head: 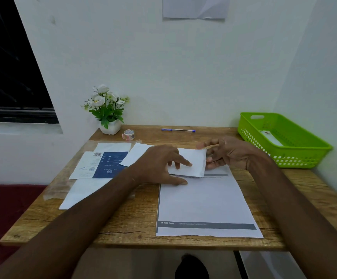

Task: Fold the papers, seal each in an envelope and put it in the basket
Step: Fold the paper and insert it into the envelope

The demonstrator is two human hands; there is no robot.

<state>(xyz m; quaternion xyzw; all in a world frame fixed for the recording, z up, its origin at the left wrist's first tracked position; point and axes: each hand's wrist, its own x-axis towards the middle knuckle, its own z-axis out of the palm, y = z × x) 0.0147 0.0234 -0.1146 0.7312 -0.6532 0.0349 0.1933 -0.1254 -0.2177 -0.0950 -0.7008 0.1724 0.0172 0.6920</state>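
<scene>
Left hand (159,164): fingers spread and lightly bent, fingertips pressing down on the near-left part of the white envelope (191,164); thumb resting on the printed sheet (204,204) below it.
Right hand (227,153): grasping the right end of the envelope, thumb and fingers pinched on its edge; a thin tan strip shows between the upper fingertips.
Envelope position: over the far edge of the printed sheet, right end slightly raised.
Printed sheet: flat on the wooden table (133,214), grey band with "END GOAL" text along its near edge.
Other papers: 1 plain white piece (135,156) just left of the left hand; 1 blue-and-white printed leaflet (101,165) further left, overlapping more white sheets.
Basket (284,137): green, at the far right table corner, well apart from the hands; 1 white item lies inside.
Far edge items: tape roll (128,134), blue pen (178,130), potted white flowers (106,109).
</scene>
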